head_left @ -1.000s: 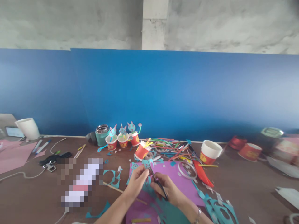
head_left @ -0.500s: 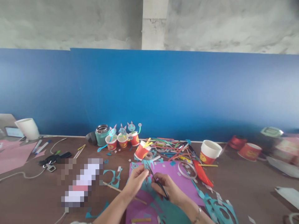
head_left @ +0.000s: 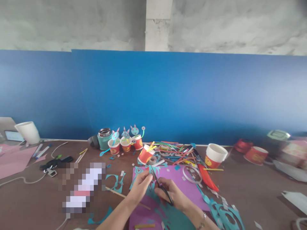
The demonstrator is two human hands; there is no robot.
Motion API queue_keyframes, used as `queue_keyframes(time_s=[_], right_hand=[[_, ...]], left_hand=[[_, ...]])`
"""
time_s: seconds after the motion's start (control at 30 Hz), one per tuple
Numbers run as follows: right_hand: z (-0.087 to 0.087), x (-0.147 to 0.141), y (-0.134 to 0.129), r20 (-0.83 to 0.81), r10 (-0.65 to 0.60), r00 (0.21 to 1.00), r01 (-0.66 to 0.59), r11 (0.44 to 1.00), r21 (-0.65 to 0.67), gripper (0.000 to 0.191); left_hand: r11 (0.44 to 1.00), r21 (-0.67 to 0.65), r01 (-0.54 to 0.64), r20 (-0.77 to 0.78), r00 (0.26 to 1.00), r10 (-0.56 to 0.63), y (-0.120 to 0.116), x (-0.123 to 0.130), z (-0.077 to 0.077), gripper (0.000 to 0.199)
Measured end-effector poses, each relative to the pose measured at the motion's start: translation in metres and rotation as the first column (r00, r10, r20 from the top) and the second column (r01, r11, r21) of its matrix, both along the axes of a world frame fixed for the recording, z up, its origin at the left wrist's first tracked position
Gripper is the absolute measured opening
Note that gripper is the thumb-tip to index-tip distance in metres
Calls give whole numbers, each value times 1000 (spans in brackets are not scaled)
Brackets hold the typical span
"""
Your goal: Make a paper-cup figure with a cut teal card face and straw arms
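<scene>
Little moved; scissors (head_left: 166, 194) are held by the right hand (head_left: 174, 191); bendy-looking paper (head_left: 150, 168), best held by edges, seems pinched by the left hand (head_left: 140, 185).

Behind the far edge of the brown wooden table (head_left: 26, 201) stands a long blue partition (head_left: 153, 95). Along that edge, left of centre, stand a teal metal flask (head_left: 104, 142) and, right of it, three red-and-white paper cups (head_left: 126, 148). A tilted red-and-white paper cup (head_left: 143, 156) sits nearer, right of the row; right of it spreads a heap of thin multicoloured sticks (head_left: 178, 157), then a wide-rimmed red-and-white paper cup (head_left: 214, 158). Before the heap lies a flat purple paper sheet (head_left: 183, 188), left hand (head_left: 141, 183) and right hand (head_left: 174, 193) above it, black-handled metal scissors (head_left: 166, 193) in the right. A thin wooden stick (head_left: 115, 191) runs under the left forearm (head_left: 120, 209) onto the sheet; pink paper sheets (head_left: 14, 161) lie toward the surface's left end
</scene>
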State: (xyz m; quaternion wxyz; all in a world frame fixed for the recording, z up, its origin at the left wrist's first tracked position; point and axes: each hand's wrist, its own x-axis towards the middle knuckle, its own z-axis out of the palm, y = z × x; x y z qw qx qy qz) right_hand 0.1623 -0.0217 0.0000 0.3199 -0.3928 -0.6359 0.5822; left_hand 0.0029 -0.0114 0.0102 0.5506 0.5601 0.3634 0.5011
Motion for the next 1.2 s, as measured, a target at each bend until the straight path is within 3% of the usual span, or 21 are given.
queue_keyframes(time_s=[0.33, 0.6, 0.87, 1.07, 1.2], right_hand=[[-2, 2, 2, 102, -18, 995, 15, 999, 36, 32], [-6, 3, 3, 49, 0, 999, 0, 1000, -1, 32], [-4, 5, 3, 82, 2, 997, -4, 1000, 22, 27], [-3, 5, 3, 111, -5, 994, 3, 1000, 17, 22], [1, 4, 4, 133, -35, 990, 33, 999, 19, 25]], left_hand=[[1000, -6, -1, -28, 1000, 0, 4, -3, -7, 32], [998, -63, 15, -30, 999, -17, 4, -4, -12, 28], [985, -151, -89, -1, 996, 90, -3, -2, -4, 22], [979, -178, -99, 13, 995, 103, -3, -2, -2, 24], [989, -141, -46, 25, 998, 50, 1, -3, -5, 27]])
